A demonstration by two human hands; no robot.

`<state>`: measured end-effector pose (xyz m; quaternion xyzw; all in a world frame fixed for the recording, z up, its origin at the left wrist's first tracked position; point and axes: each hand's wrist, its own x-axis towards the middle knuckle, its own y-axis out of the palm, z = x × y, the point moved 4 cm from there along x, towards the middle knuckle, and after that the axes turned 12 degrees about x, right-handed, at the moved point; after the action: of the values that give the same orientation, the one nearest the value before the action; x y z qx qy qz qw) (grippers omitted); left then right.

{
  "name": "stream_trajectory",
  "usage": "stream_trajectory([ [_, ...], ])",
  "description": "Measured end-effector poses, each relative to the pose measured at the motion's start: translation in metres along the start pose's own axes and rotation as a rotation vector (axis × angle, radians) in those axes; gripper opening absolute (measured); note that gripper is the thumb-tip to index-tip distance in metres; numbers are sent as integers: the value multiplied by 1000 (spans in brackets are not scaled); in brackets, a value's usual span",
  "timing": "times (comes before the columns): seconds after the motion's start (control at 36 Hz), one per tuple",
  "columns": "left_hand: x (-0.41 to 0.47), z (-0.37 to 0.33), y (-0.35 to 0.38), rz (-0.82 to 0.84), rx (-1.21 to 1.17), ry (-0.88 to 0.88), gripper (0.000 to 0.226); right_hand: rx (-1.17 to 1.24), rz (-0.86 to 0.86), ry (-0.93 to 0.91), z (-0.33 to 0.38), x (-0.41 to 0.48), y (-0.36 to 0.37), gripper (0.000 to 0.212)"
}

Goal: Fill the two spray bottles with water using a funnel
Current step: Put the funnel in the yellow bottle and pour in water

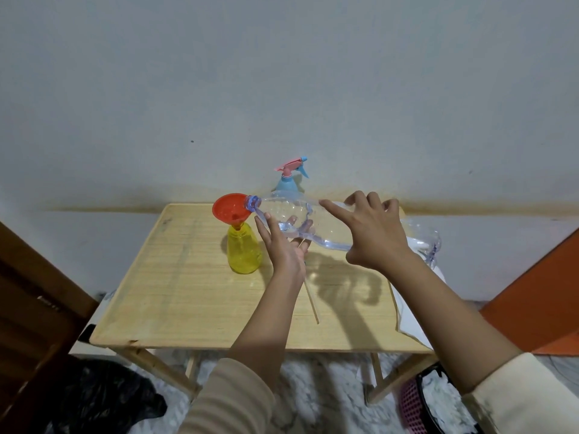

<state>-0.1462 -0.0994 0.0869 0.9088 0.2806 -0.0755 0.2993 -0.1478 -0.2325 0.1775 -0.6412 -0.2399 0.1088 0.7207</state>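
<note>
In the head view, the task is judged to be in its 1st pour. A red funnel (230, 209) is seated in the neck of the yellow spray bottle (243, 253), which stands left of centre on the table (188, 292). A water bottle (313, 220) is held almost level above it, with its mouth laid at the funnel's rim. Only a small pool of water is seen inside, near the shoulder. How full the yellow bottle is cannot be told.

The blue spray bottle (286, 183) is set at the far edge with its pink and blue trigger head on. It is judged to be not yet opened, so 1 fill and both recappings are probably left.

The water bottle is cradled from below by the left hand (283, 245), whose fingers are curled round it. It is clasped further right by the right hand (372, 233), thumb beneath and fingers spread on top.

The water bottle is thin, clear and ribbed. The yellow bottle is translucent and cone-shaped, and the funnel is smooth plastic. The table is pale grained wood, with a thin stick (311, 303) laid on it.
</note>
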Motion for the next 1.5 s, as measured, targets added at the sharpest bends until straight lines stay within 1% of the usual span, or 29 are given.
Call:
stream_trajectory([
  [0.08,0,-2,-2,21,11,8,51,25,-10,13,-3,-2,5,93],
  [0.19,-1,-5,-4,22,81,25,50,71,-20,44,-7,-7,18,98],
  [0.28,-2,-10,-4,8,134,72,52,142,-37,77,-9,-13,30,100],
  [0.33,0,-14,-3,28,199,118,53,204,-47,109,-10,-17,40,100],
  [0.44,-2,-28,11,106,374,276,55,414,-100,197,-16,-26,57,102],
  [0.56,-18,-33,47,226,540,481,52,610,-192,282,-26,-34,72,106],
  [0.61,-24,-27,65,265,605,550,55,694,-239,306,-34,-36,78,109],
  [0.75,-30,-1,98,338,757,587,65,884,-336,413,-55,-35,94,112],
  [0.89,-33,17,120,416,800,576,67,986,-361,510,-79,-26,106,113],
  [1.14,-25,35,135,428,827,612,72,1165,-369,509,-107,-8,124,106],
  [1.31,-13,43,134,497,870,587,77,1154,-358,528,-118,-9,131,109],
  [1.39,-13,42,135,530,901,573,76,1147,-338,498,-121,-10,131,111],
  [1.5,-9,39,132,527,921,548,76,1122,-310,497,-121,-14,129,112],
])
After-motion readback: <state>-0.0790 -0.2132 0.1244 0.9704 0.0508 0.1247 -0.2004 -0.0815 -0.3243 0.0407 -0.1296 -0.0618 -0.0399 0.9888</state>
